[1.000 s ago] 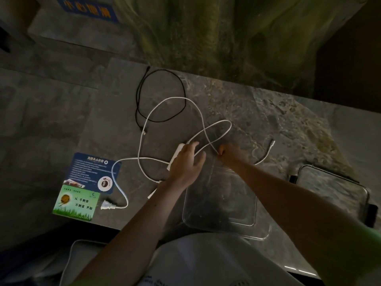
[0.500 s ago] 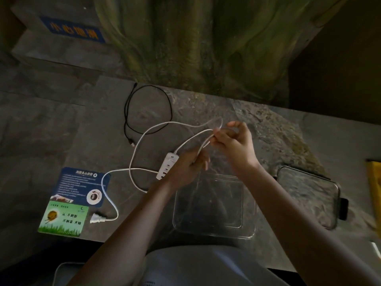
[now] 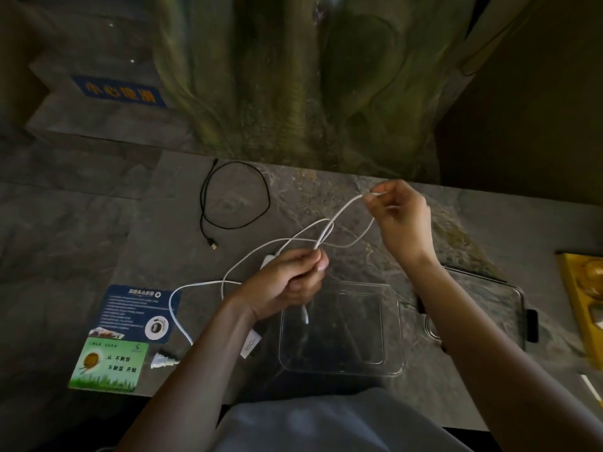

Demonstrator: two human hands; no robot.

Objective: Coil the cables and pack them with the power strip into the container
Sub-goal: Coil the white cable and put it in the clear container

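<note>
My left hand [image 3: 287, 282] grips a thin white cable [image 3: 336, 216] just above the near-left corner of the clear container [image 3: 391, 363]. One short end of that cable hangs from my fist over the container. My right hand [image 3: 401, 216] pinches the cable's loop and holds it raised to the right. The white power strip [image 3: 268, 258] lies mostly hidden under my left hand. Its thick white cord [image 3: 174, 308] runs left to the plug [image 3: 163, 360]. A black cable [image 3: 235, 194] lies loosely looped at the back of the table.
Two printed cards [image 3: 137, 311] lie at the table's left edge. The clear lid [image 3: 483, 308] with dark clips sits right of the container. A yellow object [image 3: 584, 308] is at the far right. A rock-like wall rises behind the table.
My right hand has lifted the white cable's loop up and to the right, drawing it out. My left hand has closed around the cable near the power strip. The camera has tilted.
</note>
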